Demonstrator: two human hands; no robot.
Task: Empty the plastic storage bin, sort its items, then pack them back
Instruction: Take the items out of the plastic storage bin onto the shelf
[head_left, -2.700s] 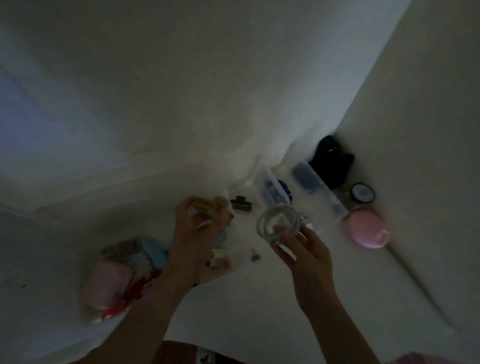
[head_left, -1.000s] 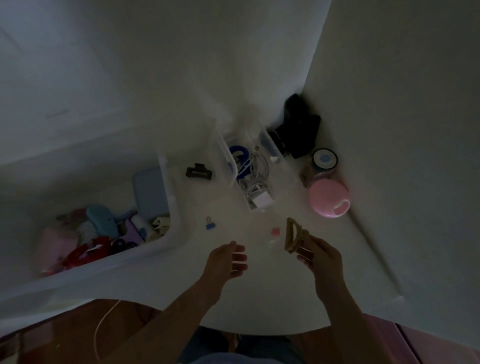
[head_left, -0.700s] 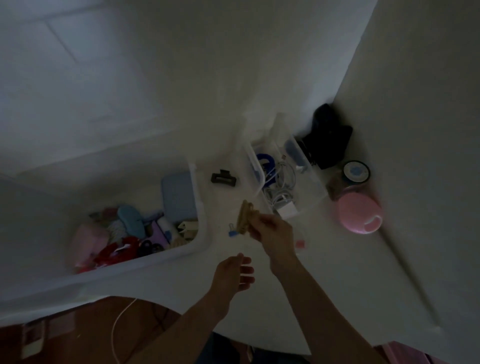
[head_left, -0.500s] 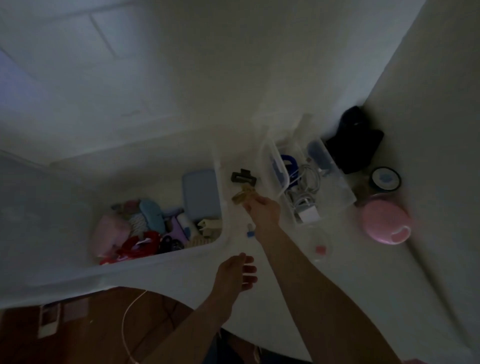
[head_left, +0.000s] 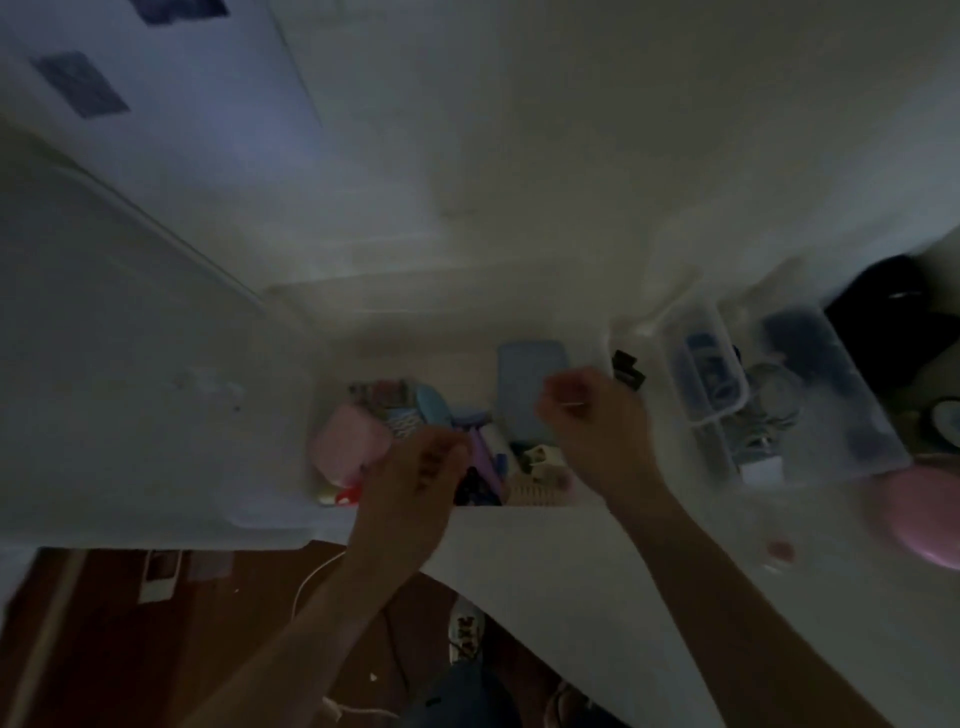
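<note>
Head view, dim and blurred. A large translucent plastic bin (head_left: 291, 426) with rounded corners sits on a smooth white table (head_left: 649, 597). Its contents are heaped toward the near right end: a soft-looking pink pouch (head_left: 349, 451), a flat blue-grey rectangular case (head_left: 527, 384) with rounded corners, a pale blue oval piece (head_left: 434, 415), a patterned fabric bundle (head_left: 384, 397), something small and red (head_left: 348, 493) by the near wall, and a purple tube (head_left: 483, 457).

The left hand (head_left: 410, 483) reaches over the near rim into the heap, its fingers curled downward among the items; whether it grips anything cannot be told. The right hand (head_left: 597, 421) hovers over the bin's right edge, its fingers drawn together in a loose fist; blur hides whether it holds something.

Right of the bin, a black claw clip (head_left: 627, 370) lies on the table. Beyond it stand two narrow clear boxes, the nearer box (head_left: 701, 374) holding dark blue things, the farther box (head_left: 831, 405) coiled pale cables and a white charger (head_left: 761, 470). A glossy pink round case (head_left: 919, 519) lies at the right edge, a black bag (head_left: 898, 322) behind it.
</note>
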